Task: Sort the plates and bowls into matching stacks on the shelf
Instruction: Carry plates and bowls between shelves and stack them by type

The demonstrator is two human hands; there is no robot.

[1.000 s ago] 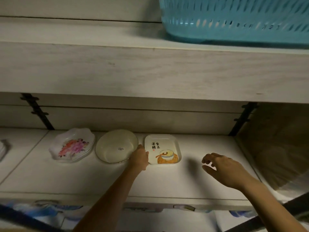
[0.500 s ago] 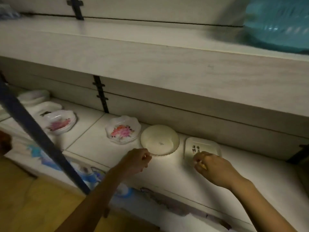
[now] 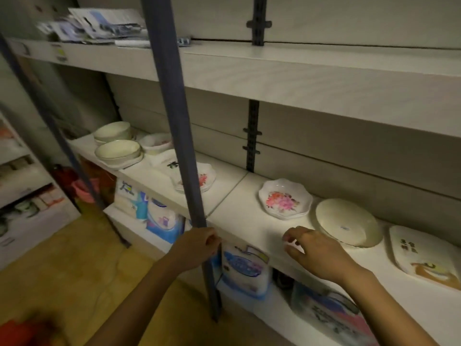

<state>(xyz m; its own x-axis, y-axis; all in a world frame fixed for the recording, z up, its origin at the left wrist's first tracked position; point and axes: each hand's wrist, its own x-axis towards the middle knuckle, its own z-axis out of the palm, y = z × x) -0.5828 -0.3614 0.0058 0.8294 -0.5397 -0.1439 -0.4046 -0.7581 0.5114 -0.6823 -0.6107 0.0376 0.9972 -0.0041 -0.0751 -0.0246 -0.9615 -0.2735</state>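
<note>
Two flowered plates: one near the shelf front edge, another half hidden behind the blue post. Left hand grip curled, empty; right hand grip spread, hovering.

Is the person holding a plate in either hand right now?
No, the left hand is closed at the blue shelf post and the right hand hovers empty by the shelf edge.

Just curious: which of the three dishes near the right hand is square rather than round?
The square plate farthest right, printed with dark characters and a bowl picture; the cream round plate and scalloped flower plate aren't.
</note>
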